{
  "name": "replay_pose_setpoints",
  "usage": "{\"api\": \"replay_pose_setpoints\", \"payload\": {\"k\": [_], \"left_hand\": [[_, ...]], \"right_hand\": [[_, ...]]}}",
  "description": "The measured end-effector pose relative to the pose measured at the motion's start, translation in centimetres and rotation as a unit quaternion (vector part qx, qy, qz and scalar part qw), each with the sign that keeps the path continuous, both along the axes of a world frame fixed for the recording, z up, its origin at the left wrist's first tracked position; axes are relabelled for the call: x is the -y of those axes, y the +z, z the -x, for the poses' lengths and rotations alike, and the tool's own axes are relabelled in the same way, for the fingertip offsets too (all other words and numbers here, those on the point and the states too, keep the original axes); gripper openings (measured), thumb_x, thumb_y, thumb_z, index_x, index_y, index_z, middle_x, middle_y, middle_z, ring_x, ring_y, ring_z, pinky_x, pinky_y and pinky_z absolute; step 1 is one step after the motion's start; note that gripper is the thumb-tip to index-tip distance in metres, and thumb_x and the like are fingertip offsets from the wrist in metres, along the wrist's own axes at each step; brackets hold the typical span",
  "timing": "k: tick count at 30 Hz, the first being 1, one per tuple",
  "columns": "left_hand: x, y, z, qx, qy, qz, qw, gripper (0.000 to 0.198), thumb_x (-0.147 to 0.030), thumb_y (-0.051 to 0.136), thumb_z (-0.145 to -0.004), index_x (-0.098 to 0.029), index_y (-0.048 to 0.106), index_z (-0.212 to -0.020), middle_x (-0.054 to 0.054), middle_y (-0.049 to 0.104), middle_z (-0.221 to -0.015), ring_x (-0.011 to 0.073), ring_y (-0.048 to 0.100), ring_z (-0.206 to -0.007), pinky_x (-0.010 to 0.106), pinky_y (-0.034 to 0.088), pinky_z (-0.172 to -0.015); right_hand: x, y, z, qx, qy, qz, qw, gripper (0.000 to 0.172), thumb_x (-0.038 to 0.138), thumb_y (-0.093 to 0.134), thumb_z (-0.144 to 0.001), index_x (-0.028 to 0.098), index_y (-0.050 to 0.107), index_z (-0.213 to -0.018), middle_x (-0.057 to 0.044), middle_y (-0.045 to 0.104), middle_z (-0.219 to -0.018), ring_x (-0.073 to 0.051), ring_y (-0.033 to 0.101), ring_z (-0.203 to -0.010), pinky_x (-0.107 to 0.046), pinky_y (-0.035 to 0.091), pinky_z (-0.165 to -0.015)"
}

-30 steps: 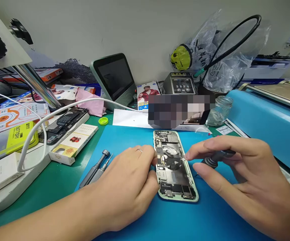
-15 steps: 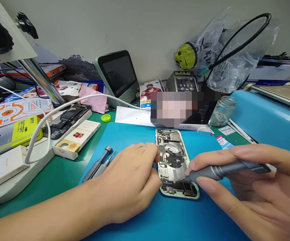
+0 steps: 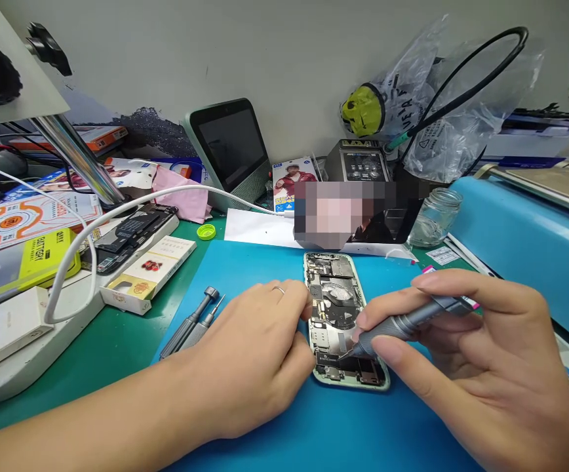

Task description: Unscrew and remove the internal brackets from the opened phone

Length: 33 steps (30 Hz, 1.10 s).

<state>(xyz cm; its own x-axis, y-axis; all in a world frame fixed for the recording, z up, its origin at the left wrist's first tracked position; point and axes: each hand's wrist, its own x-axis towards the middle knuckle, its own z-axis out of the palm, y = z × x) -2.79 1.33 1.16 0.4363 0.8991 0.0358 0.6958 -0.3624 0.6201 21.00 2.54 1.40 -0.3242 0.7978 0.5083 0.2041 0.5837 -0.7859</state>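
Observation:
An opened phone (image 3: 343,341) with a pale green frame lies on the blue mat, its inner parts showing. My left hand (image 3: 269,354), wearing a ring, is closed against the phone's left edge; the fingertips are partly hidden. Between the thumb and fingers of my right hand (image 3: 486,354) is a grey screwdriver (image 3: 397,324), held at a low slant. Its thin tip points down to the left, at the dark lower part of the phone; whether it touches a screw I cannot tell. Two more grey screwdrivers (image 3: 191,324) lie beside my left wrist.
A second opened phone (image 3: 132,229) and a cigarette box (image 3: 149,272) are at the left, near a looping white cable (image 3: 75,262). A propped dark screen (image 3: 402,216) stands behind the mat (image 3: 245,262). At the right are a glass jar (image 3: 434,216) and a blue machine (image 3: 520,249).
My right hand has shifted left and turned, bringing the screwdriver into a steeper slant with its tip now visible over the phone's lower part. My left hand stays at the phone's edge.

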Motion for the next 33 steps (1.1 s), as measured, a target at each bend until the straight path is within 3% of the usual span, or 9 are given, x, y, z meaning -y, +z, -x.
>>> {"api": "replay_pose_setpoints", "payload": {"k": [15, 33], "left_hand": [[-0.18, 0.37, -0.17, -0.012, -0.006, 0.009, 1.000, 0.005, -0.028, 0.044, -0.102, -0.026, 0.046, -0.099, 0.003, 0.061, -0.096, 0.0243, 0.050, -0.083, 0.040, 0.035, -0.074], [-0.02, 0.28, 0.02, -0.015, -0.017, -0.035, 0.999, 0.006, -0.024, 0.048, -0.101, -0.026, 0.046, -0.096, 0.001, 0.062, -0.091, 0.0219, 0.051, -0.078, 0.038, 0.034, -0.069]], "right_hand": [[-0.14, 0.08, 0.03, -0.002, -0.012, 0.004, 1.000, 0.045, 0.013, 0.073, -0.098, 0.039, 0.054, -0.130, 0.003, 0.080, -0.097, -0.016, 0.082, -0.080, -0.020, 0.069, -0.064], [0.19, 0.20, 0.17, -0.003, -0.014, 0.045, 0.999, 0.042, 0.015, 0.077, -0.096, 0.036, 0.056, -0.126, 0.002, 0.082, -0.095, -0.019, 0.083, -0.077, -0.025, 0.071, -0.062]]}}
